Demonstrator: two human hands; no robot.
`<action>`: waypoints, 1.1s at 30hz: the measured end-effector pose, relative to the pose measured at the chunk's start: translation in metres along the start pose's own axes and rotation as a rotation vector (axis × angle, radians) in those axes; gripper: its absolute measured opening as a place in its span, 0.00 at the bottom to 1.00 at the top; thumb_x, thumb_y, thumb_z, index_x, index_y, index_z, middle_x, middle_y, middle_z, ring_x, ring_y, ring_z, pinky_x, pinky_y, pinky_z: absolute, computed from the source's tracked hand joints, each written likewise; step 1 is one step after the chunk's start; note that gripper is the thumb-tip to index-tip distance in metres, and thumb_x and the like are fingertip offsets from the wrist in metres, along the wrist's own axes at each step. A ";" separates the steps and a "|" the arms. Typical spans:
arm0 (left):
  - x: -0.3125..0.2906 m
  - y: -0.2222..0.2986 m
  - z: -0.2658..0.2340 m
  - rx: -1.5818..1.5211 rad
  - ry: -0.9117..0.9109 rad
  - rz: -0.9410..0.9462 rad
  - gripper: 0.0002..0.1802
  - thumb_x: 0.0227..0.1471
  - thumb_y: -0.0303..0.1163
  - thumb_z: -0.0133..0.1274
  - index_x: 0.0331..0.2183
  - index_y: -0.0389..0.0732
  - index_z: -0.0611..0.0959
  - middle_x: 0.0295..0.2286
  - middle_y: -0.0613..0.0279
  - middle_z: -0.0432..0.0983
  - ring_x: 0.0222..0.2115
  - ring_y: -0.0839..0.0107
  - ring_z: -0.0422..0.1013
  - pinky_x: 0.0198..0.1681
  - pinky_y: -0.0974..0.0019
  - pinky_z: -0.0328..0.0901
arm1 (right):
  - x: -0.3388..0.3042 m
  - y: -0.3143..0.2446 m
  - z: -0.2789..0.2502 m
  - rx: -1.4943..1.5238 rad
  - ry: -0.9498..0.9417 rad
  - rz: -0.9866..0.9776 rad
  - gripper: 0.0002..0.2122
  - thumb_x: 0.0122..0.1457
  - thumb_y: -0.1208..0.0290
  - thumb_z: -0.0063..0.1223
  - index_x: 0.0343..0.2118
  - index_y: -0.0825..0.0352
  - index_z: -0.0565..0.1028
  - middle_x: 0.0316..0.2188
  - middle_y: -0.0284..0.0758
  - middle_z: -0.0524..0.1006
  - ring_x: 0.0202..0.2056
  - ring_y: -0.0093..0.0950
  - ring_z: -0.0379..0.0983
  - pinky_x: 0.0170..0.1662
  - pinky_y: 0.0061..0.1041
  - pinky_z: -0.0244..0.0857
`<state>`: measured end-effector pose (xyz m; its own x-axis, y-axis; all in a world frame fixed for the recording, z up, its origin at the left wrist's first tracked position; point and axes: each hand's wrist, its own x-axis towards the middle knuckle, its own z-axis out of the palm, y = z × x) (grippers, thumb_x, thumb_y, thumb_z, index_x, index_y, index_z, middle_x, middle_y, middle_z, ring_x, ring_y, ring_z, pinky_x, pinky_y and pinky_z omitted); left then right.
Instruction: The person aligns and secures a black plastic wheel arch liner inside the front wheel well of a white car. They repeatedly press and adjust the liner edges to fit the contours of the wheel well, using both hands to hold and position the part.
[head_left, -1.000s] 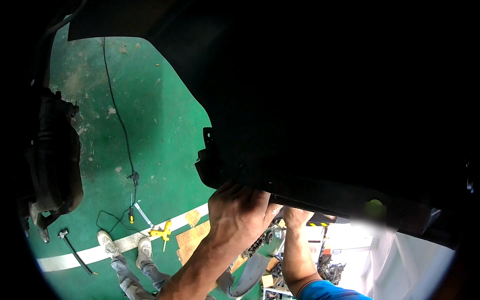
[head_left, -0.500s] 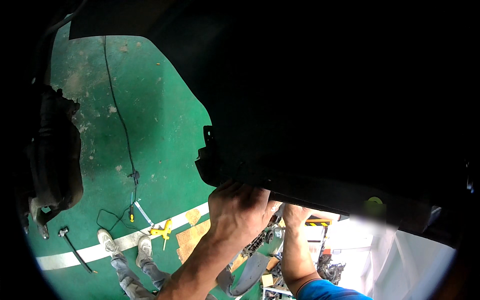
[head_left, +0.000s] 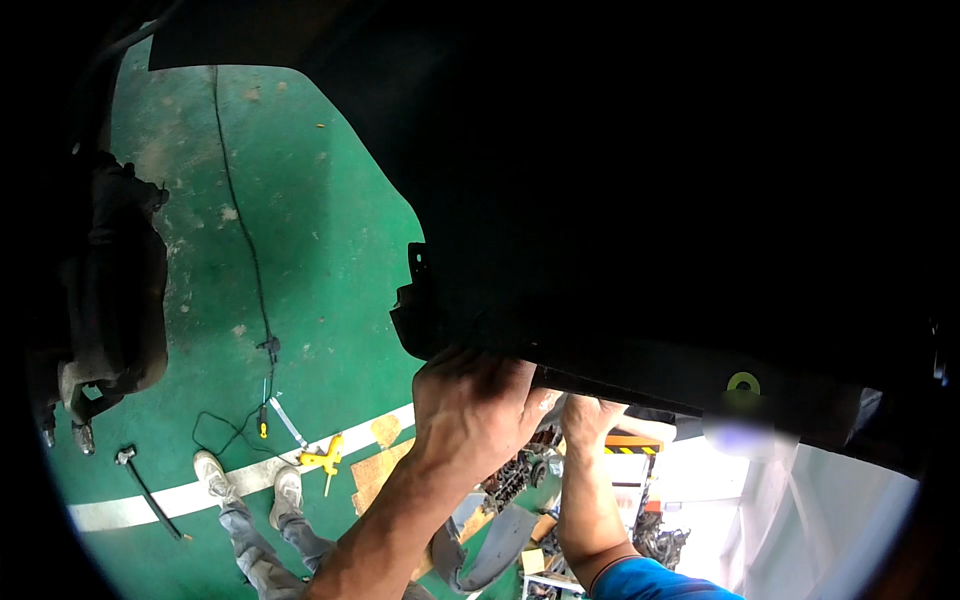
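A large black panel (head_left: pixel 620 375), apparently the underside of a vehicle part, fills the upper right, most of it lost in shadow. My left hand (head_left: pixel 475 405) is closed on its lower edge near the left corner, where a small bracket with a hole (head_left: pixel 418 258) sticks out. The fingertips vanish into the dark. Just to the right, my right hand (head_left: pixel 590 418) is raised against the same edge, its fingers mostly hidden behind the panel. A yellow-green ring (head_left: pixel 743 384) shows on the panel farther right.
On the green floor (head_left: pixel 330 260) lie a black cable (head_left: pixel 245 230), a yellow-handled screwdriver (head_left: pixel 263 422), a yellow tool (head_left: pixel 322 457), a long-handled tool (head_left: pixel 150 495) and cardboard (head_left: pixel 380 475). A dark mechanical part (head_left: pixel 125 300) hangs at left. Loose car parts (head_left: pixel 500 545) lie beneath my arms.
Both hands stay at the panel's edge, and appear slightly higher in the picture. The view has shifted a little; nothing else has visibly moved.
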<state>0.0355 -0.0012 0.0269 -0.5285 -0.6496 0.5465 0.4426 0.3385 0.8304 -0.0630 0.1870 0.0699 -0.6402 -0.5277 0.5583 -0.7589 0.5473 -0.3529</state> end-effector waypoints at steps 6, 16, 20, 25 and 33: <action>-0.001 0.000 0.001 -0.019 -0.027 -0.024 0.20 0.45 0.38 0.66 0.39 0.38 0.82 0.25 0.55 0.81 0.26 0.60 0.79 0.32 0.61 0.73 | 0.004 -0.004 0.001 -0.037 -0.018 -0.057 0.11 0.60 0.75 0.61 0.44 0.71 0.77 0.39 0.35 0.80 0.39 0.24 0.76 0.46 0.23 0.70; -0.004 -0.003 0.003 -0.036 -0.014 -0.031 0.23 0.39 0.34 0.70 0.40 0.40 0.81 0.27 0.55 0.80 0.25 0.57 0.78 0.31 0.58 0.71 | 0.010 -0.019 0.009 0.219 0.001 0.018 0.12 0.57 0.77 0.63 0.44 0.72 0.77 0.38 0.36 0.81 0.37 0.25 0.77 0.44 0.23 0.71; -0.006 -0.002 0.007 -0.042 -0.004 -0.026 0.23 0.39 0.33 0.69 0.40 0.40 0.81 0.27 0.55 0.80 0.25 0.55 0.77 0.32 0.56 0.71 | 0.006 -0.020 0.011 0.377 0.052 0.078 0.12 0.56 0.80 0.62 0.44 0.73 0.77 0.38 0.35 0.81 0.37 0.24 0.77 0.44 0.22 0.71; -0.002 0.002 0.004 -0.014 0.011 -0.044 0.23 0.40 0.33 0.68 0.41 0.40 0.81 0.28 0.54 0.79 0.27 0.52 0.77 0.32 0.54 0.70 | 0.011 -0.014 0.014 0.415 0.059 0.055 0.09 0.57 0.82 0.60 0.41 0.72 0.78 0.36 0.34 0.81 0.36 0.22 0.77 0.43 0.20 0.71; -0.005 0.002 0.005 0.042 0.005 -0.041 0.23 0.44 0.40 0.68 0.42 0.41 0.81 0.29 0.54 0.80 0.28 0.52 0.77 0.31 0.54 0.71 | 0.017 -0.028 0.005 0.389 -0.081 0.057 0.05 0.60 0.80 0.58 0.38 0.73 0.79 0.34 0.31 0.80 0.34 0.18 0.75 0.40 0.17 0.68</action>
<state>0.0356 0.0068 0.0264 -0.5416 -0.6671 0.5116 0.3897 0.3400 0.8559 -0.0530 0.1592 0.0857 -0.6778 -0.5619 0.4742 -0.7007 0.2984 -0.6480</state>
